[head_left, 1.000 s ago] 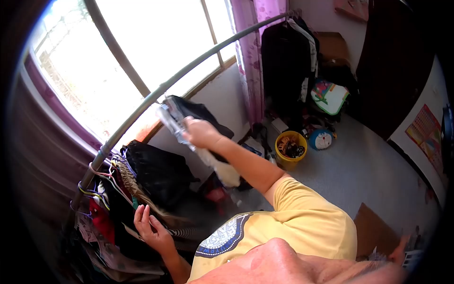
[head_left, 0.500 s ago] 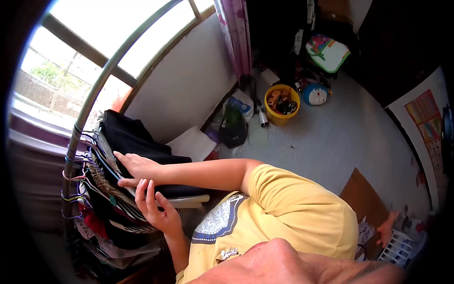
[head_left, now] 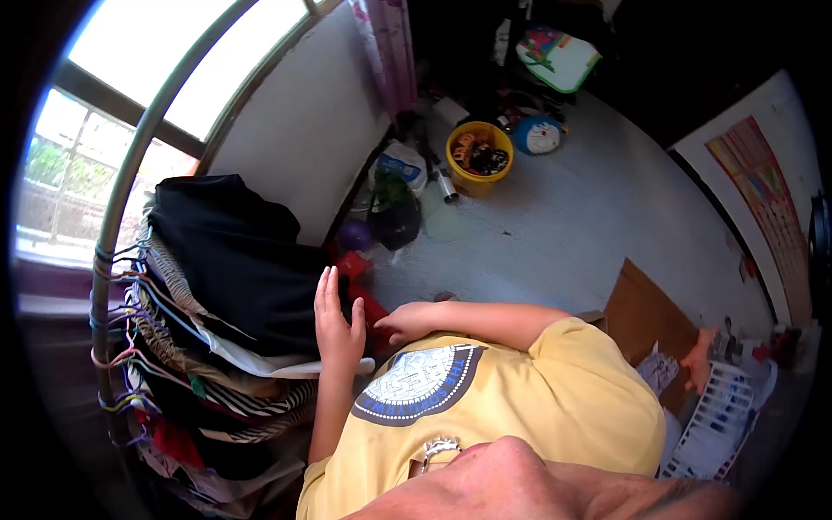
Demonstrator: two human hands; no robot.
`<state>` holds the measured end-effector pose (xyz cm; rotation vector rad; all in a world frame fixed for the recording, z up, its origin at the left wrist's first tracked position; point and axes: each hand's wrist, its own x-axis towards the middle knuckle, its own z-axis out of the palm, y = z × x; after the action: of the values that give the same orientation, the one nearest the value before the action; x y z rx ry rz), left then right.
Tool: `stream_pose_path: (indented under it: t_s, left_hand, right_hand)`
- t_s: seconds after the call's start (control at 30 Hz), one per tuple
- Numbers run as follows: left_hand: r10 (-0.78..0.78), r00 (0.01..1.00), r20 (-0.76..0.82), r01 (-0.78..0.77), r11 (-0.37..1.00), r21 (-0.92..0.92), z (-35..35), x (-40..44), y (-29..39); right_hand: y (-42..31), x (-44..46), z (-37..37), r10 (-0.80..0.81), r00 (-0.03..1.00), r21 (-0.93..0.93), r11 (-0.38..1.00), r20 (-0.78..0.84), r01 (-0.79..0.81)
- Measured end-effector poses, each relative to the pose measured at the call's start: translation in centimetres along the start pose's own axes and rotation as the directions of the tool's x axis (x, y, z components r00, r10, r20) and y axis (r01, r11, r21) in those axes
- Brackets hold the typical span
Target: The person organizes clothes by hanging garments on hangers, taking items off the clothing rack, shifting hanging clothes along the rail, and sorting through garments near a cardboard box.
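My left hand (head_left: 339,324) is raised upright at the right edge of a black garment (head_left: 243,251), its fingers stretched out and holding nothing. Whether it touches the cloth I cannot tell. To its right, in front of the yellow shirt, my right hand (head_left: 409,321) points left with its fingers apart and loosely bent; nothing shows in it. A red item (head_left: 368,305) lies beyond the two hands. Several clothes on hangers (head_left: 130,316) hang packed along a curved metal rail (head_left: 130,173) on the left, among them a striped garment (head_left: 260,400) and a white one (head_left: 243,357).
On the grey floor (head_left: 555,225) stand a yellow bucket (head_left: 477,180) with mixed contents and a round blue-and-white item (head_left: 539,135). Bags (head_left: 397,217) lie along the wall. Cardboard (head_left: 646,325) and a white plastic basket (head_left: 715,420) are at right; a window (head_left: 78,165) is at left.
My right hand has left the hanging clothes and drawn back to the right. My left hand has moved up and right, fingers now straighter. The view has shifted, and the red item shows more.
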<state>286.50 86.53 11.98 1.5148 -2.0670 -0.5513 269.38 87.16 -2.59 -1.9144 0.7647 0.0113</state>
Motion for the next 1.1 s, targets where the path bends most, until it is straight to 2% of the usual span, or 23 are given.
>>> stream_pose_path:
  t_s: [0.13, 0.23, 0.33, 0.43, 0.53, 0.67, 0.7, 0.77, 0.8, 0.9, 0.97, 1.0, 1.03, 1.07, 1.1]
  left_hand:
    - [0.05, 0.997, 0.054, -0.048, 0.998, -0.027, 1.5, 0.4, -1.9]
    - [0.09, 0.994, 0.068, -0.088, 0.996, -0.034, 3.0, 1.5, -3.1]
    - [0.135, 0.988, 0.079, -0.131, 0.99, -0.051, 4.4, 3.2, -2.2]
    - [0.183, 0.974, 0.135, -0.165, 0.978, -0.129, 6.1, 5.1, 0.6]
    - [0.211, 0.957, 0.2, -0.182, 0.971, -0.155, 8.7, 6.8, 4.3]
    - [0.311, 0.928, 0.204, -0.285, 0.947, -0.147, 12.7, 9.0, 9.5]
    - [0.337, 0.92, 0.2, -0.31, 0.938, -0.154, 13.9, 9.7, 11.0]
    - [0.352, 0.884, 0.306, -0.3, 0.932, -0.205, 16.5, 11.0, 13.6]
    - [0.388, 0.859, 0.333, -0.343, 0.92, -0.187, 18.4, 11.4, 14.4]
    - [0.447, 0.74, 0.502, -0.407, 0.892, -0.194, 22.6, 11.8, 19.1]
    - [0.512, 0.633, 0.58, -0.495, 0.844, -0.205, 27.1, 11.7, 20.4]
    - [0.582, 0.515, 0.629, -0.554, 0.786, -0.273, 28.2, 11.9, 21.5]
    - [0.641, 0.384, 0.664, -0.602, 0.72, -0.346, 29.2, 12.1, 22.6]
    - [0.681, 0.486, 0.549, -0.575, 0.721, -0.386, 31.3, 9.9, 22.0]
    - [0.724, 0.476, 0.5, -0.6, 0.683, -0.417, 33.1, 9.3, 22.6]
  right_hand:
    - [4.0, -3.6, 2.2, 0.231, 0.939, 0.103, 0.972, -0.255, -0.211]
    - [4.7, -7.1, 2.9, 0.349, 0.877, 0.186, 0.935, -0.329, -0.303]
    - [4.6, -10.3, 3.3, 0.366, 0.846, 0.19, 0.93, -0.389, -0.315]
    - [4.7, -12.9, 2.2, 0.396, 0.841, 0.249, 0.914, -0.369, -0.321]
    - [7.3, -15.3, 1.4, 0.331, 0.8, 0.269, 0.938, -0.5, -0.22]
    - [10.6, -20.2, -1.1, 0.302, 0.731, 0.213, 0.953, -0.612, -0.215]
    - [11.6, -21.9, -2.0, 0.324, 0.707, 0.22, 0.946, -0.629, -0.238]
    - [12.8, -25.2, -3.5, 0.378, 0.658, 0.242, 0.925, -0.652, -0.291]
    - [12.0, -27.6, -4.9, 0.421, 0.636, 0.266, 0.906, -0.647, -0.33]
    - [12.5, -31.4, -5.4, 0.259, 0.352, 0.196, 0.959, -0.899, -0.206]
    - [8.6, -34.4, -7.9, -0.059, 0.222, -0.102, 0.977, -0.973, -0.187]
    - [7.5, -35.7, -9.1, -0.224, 0.152, -0.251, 0.948, -0.963, -0.197]
    - [7.5, -36.1, -9.6, -0.305, 0.206, -0.342, 0.922, -0.93, -0.18]
    - [7.4, -36.3, -10.0, -0.38, 0.255, -0.426, 0.89, -0.889, -0.16]
    - [7.6, -36.3, -10.4, -0.451, 0.299, -0.505, 0.852, -0.841, -0.139]
